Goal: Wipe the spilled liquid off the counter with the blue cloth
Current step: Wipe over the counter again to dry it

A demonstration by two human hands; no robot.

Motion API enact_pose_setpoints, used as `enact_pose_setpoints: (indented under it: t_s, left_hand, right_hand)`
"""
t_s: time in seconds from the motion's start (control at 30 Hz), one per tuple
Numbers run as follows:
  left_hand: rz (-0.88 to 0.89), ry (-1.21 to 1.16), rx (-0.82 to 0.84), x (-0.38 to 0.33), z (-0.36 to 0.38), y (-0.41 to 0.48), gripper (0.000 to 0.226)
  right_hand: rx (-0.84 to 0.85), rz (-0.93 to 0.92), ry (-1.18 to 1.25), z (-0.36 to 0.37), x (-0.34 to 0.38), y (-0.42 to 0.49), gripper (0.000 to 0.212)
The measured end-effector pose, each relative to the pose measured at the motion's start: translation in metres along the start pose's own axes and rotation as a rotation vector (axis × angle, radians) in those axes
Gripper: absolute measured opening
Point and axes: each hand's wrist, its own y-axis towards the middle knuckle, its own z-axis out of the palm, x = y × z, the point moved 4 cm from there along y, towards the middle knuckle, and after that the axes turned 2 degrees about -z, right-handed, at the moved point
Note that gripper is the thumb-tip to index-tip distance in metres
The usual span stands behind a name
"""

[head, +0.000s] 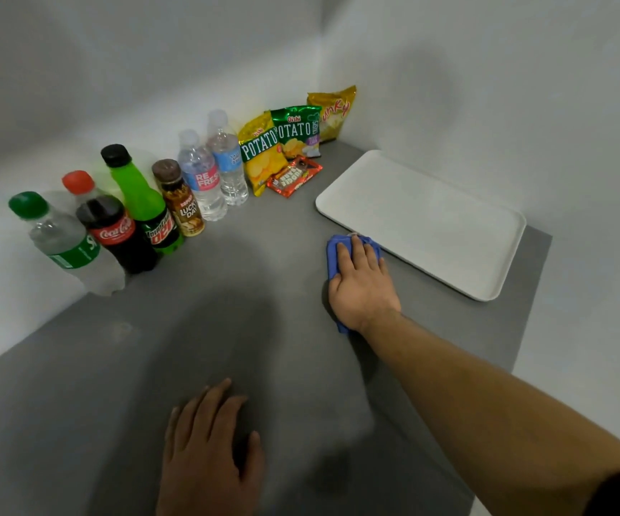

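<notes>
The blue cloth (333,256) lies flat on the grey counter (226,299), just in front of the white tray. My right hand (362,283) presses down on the cloth, palm flat, fingers spread over it; only the cloth's left and far edges show. My left hand (207,452) rests flat on the counter near the front edge, holding nothing. A faint pale smear (122,329) marks the counter at the left; I cannot tell if it is liquid.
A white tray (424,221) sits at the right against the wall. Along the back wall stand several bottles, from Sprite (68,245) to water (228,158). Snack bags (293,132) and a red bar wrapper (293,176) fill the corner.
</notes>
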Motion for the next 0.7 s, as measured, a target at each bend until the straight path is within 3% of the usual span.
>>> enact_pose_setpoints:
  t_s: [0.23,0.4,0.7]
  left_hand:
    - [0.008,-0.137,-0.029,0.009,-0.009,0.020,0.048]
    - [0.031,-0.089,-0.112,0.040,-0.017,0.041,0.045]
    - [-0.260,-0.028,-0.168,0.120,-0.039,0.054,0.061]
  right_hand:
    - [0.025,-0.127,-0.013,0.003,0.043,0.062,0.069]
    - [0.050,-0.188,-0.025,0.000,0.070,0.098,0.069]
    - [0.043,-0.219,-0.054,-0.002,0.089,0.120,0.067]
